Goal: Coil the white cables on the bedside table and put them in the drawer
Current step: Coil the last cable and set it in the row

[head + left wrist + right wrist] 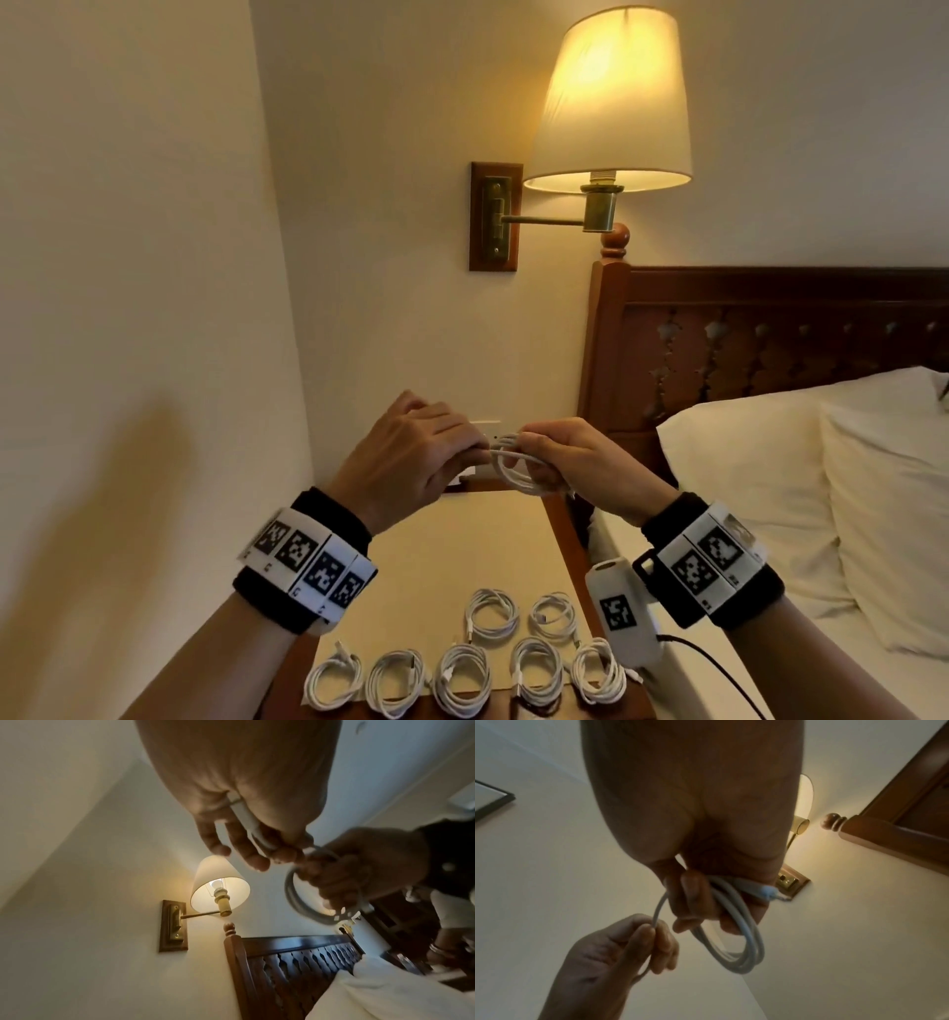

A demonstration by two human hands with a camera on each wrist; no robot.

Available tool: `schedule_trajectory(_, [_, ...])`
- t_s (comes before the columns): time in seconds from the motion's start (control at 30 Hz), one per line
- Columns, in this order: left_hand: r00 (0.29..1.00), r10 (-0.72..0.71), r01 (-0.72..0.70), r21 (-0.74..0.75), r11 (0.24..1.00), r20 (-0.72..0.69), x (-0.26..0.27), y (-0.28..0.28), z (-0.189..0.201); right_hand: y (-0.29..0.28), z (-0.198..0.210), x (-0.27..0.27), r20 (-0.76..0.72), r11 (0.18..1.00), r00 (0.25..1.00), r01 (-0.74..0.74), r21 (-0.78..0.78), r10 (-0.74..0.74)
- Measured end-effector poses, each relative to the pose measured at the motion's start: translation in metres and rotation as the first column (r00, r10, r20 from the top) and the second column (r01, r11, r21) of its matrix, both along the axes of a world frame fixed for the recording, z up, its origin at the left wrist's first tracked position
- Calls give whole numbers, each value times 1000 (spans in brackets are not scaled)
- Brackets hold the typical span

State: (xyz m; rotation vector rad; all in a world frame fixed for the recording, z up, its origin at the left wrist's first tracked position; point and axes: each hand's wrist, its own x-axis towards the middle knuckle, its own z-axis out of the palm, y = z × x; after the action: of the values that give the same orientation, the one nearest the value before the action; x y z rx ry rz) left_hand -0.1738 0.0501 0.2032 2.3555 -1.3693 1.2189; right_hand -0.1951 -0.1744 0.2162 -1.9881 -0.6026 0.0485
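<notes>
Coils of white cable, seven of them, lie in two rows at the near edge of the counter point(462, 524): five in front point(462, 681) and two behind point(492, 614). The front row sits right at the lip, so a dropping forearm or the dark lead trailing from the wrist device point(624, 611) could sweep one to the floor.

Above them, both hands work an eighth cable point(516, 470) in the air. The right hand point(575, 462) has its fingers curled round the gathered loops; the left hand point(411, 462) pinches the free tail between thumb and fingertips. In the right wrist view a plug end point(770, 890) sticks out past the right thumb, loose beside the loops. The likely trouble sits here: if the left hand pulls the tail taut, the loops could cinch or slip off the right fingers; if the right hand relaxes, the springy cable may open out.

No drawer shows in any view, so the stowing appears not to have begun. Beyond, the wall lamp point(608, 103) glows beside the headboard point(770, 329).
</notes>
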Motion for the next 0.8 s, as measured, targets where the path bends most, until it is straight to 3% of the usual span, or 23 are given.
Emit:
schedule_trajectory(0.07, [995,44,-40,-48,998,88,-1,-2,-7,1,1,1,-116,992,993,-5,129,20])
schedule_trajectory(0.13, [992,84,-75,-96,993,90,-1,-4,-13,2,4,1,-234,960,970,4,279,64])
schedule_trajectory(0.37, [995,22,-55,-344,937,-99,5,-12,-17,11,12,1,-440,847,871,54,529,219])
schedule_trajectory(0.47, [985,-59,-5,-373,928,-162,7,-15,-12,14,9,5,-485,793,826,78,604,287])
schedule_trajectory(0.53, [957,-113,-28,-475,879,-265,4,-20,-13,15,7,6,-498,761,809,101,641,312])
schedule_trajectory(0.57, [910,-176,-78,-571,817,-376,1,-23,-13,17,6,7,-498,753,811,112,648,307])
schedule_trajectory(0.63, [676,-426,-239,-725,646,-602,-5,-30,-14,19,5,9,-491,771,837,141,621,243])
schedule_trajectory(0.7, [424,-656,-387,-780,492,-625,-8,-34,-17,22,5,10,-481,800,861,166,576,168])
schedule_trajectory(0.8, [274,-790,-457,-797,394,-548,-5,-33,-19,23,4,11,-483,823,867,184,537,122])
